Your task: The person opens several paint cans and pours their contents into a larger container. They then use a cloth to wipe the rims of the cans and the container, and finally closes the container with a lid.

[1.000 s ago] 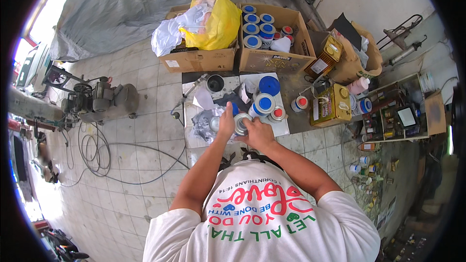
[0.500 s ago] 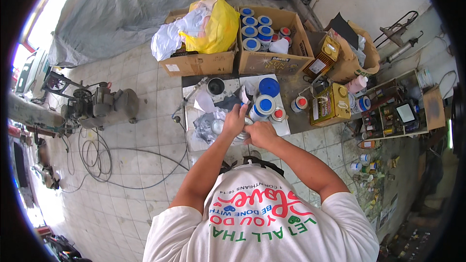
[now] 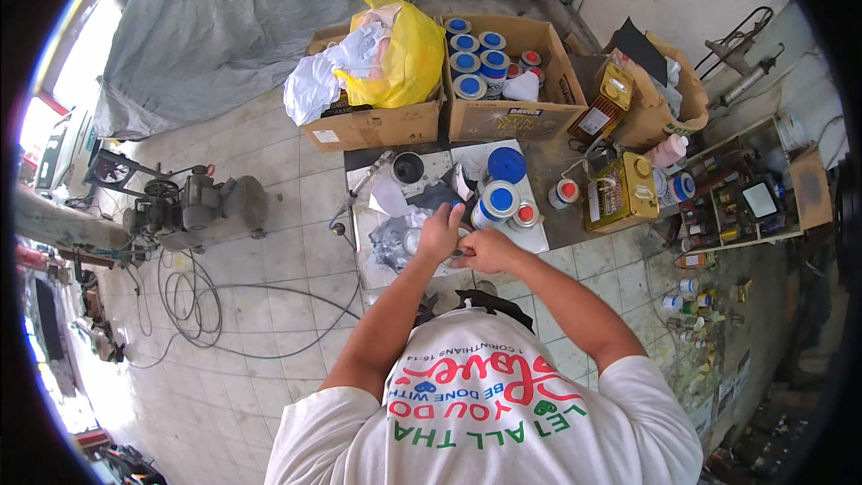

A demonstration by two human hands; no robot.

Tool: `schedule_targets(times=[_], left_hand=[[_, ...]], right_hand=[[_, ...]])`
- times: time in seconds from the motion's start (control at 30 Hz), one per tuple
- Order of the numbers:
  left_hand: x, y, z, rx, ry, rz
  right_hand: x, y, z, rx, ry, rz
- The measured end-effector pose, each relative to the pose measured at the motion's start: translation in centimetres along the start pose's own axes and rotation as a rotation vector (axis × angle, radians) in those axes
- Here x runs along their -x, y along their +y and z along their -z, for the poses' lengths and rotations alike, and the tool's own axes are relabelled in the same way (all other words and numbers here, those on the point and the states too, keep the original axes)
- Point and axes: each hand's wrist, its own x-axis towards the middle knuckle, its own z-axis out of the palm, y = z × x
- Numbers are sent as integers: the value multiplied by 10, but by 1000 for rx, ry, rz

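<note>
Between my hands, low over the white board (image 3: 536,238), is a small round metal can (image 3: 462,233), mostly hidden by my fingers. My left hand (image 3: 440,232) is closed round its left side. From the right, my right hand (image 3: 486,251) is closed at the rim, with its fingertips on something greyish I cannot make out. A pale round piece (image 3: 412,241) lies left of my left hand, beside crumpled grey plastic (image 3: 390,242). Just beyond my hands stand a blue-capped can (image 3: 498,203) and a smaller red-capped can (image 3: 526,215). A large blue lid (image 3: 506,164) is behind them.
An open dark-lined cup (image 3: 408,168) and a hose-fed tool (image 3: 370,180) sit at the board's far left. Cardboard boxes (image 3: 377,128) stand beyond. Gold tins (image 3: 620,202) and another red-capped can (image 3: 564,193) are right. A compressor (image 3: 202,207) and hose loops (image 3: 193,305) lie left.
The whole view has shifted slightly, moving the scene right and down. My hands stay together at the small can, and my right fingers have moved a little over its rim.
</note>
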Motion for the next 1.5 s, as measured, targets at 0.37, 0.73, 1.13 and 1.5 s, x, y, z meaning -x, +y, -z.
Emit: schedule_targets(times=[0.37, 0.73, 1.13, 1.5], left_hand=[[6, 18, 13, -11, -100, 47], [-11, -4, 2, 0, -11, 83], [-10, -14, -7, 202, 18, 207], [-2, 15, 1, 129, 53, 168]], right_hand=[[12, -8, -24, 110, 257, 64], [8, 5, -44, 15, 556, 240], [7, -13, -64, -177, 853, 238], [-10, 7, -26, -562, 1148, -166]])
